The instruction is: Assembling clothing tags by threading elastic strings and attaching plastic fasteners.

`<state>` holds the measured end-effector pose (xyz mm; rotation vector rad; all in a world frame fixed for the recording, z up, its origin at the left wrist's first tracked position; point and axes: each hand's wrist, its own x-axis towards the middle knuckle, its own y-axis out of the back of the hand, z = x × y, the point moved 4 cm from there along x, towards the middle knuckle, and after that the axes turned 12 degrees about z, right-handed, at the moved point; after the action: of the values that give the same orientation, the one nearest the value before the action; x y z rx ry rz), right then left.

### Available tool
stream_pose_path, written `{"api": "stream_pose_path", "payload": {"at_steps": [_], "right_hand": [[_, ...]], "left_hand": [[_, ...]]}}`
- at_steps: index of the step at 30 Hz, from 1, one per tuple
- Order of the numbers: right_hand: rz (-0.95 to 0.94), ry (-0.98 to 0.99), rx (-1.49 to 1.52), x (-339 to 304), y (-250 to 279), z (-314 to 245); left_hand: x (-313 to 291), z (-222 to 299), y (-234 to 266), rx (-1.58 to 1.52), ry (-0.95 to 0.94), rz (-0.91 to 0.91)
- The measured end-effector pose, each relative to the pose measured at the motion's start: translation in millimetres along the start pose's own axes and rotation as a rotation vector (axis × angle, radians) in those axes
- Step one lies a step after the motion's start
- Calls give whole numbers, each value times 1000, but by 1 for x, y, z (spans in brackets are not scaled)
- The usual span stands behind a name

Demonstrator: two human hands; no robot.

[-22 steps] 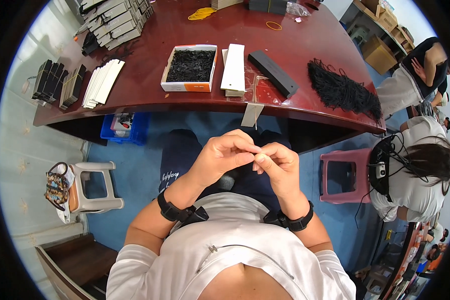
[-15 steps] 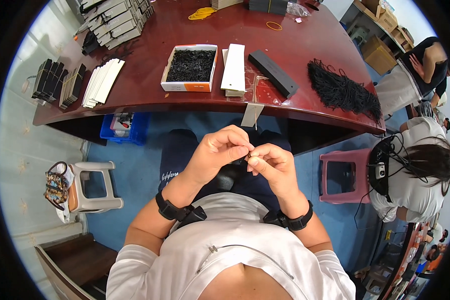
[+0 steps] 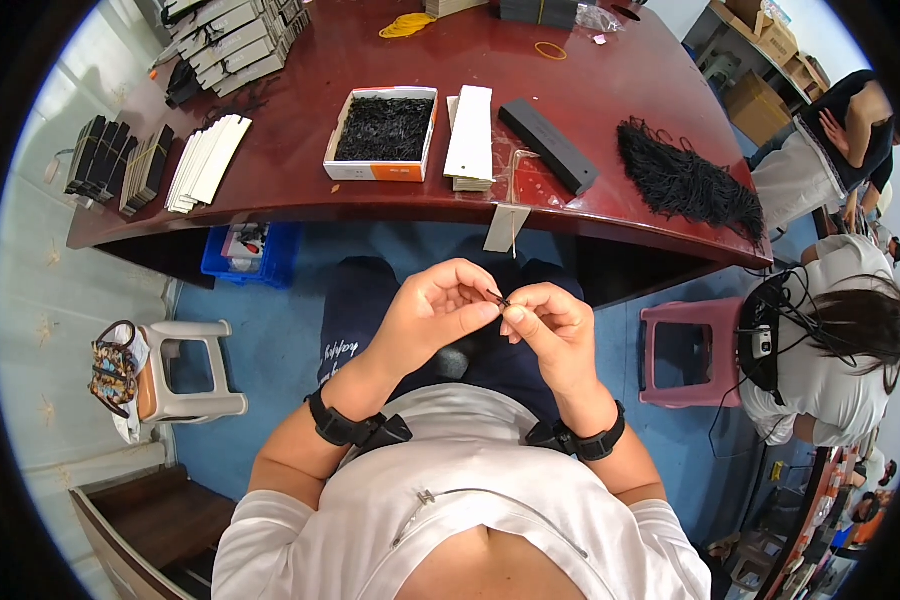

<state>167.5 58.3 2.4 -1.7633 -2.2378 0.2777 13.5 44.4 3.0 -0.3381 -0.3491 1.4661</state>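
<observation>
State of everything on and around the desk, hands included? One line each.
Left hand: pinching small black piece
Right hand: pinching the same piece
Cardboard box: open, filled with black strands
White strips: overlapping, fanned
Black block: lying flat, angled
Black cord bundle: lying spread out
Blue bin: open, things inside
White stool: upright, handbag on it

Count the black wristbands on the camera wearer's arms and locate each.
2: a left wristband around the left wrist and a right wristband around the right wrist. No others show there.

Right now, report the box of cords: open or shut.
Open: from above, black cords lie uncovered inside the box.
</observation>
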Motion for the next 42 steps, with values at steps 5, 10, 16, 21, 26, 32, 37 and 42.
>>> {"api": "stream_pose_path", "payload": {"at_steps": [5, 10, 16, 21, 26, 32, 37, 42], "right_hand": [[8, 54, -152, -1, -1, -3], [-1, 26, -121, -2, -2, -4], [-5, -38, -26, -1, -4, -1], [-23, -84, 8, -1, -5, 2], [-36, -81, -10, -1, -4, 3], [-24, -51, 45, 0, -2, 4], [-40, -79, 61, 0, -3, 6], [-76, -131, 65, 0, -6, 7]], "left_hand": [[0, 3, -4, 56, -39, 7], [0, 0, 0, 30, -66, 34], [1, 3, 1, 56, -119, 73], [2, 4, 1, 31, -133, 82], [1, 3, 2, 12, -122, 88], [1, -5, -2, -76, 26, 8], [1, -2, -6, -109, -15, 7], [1, -7, 1, -79, -51, 28]]}}
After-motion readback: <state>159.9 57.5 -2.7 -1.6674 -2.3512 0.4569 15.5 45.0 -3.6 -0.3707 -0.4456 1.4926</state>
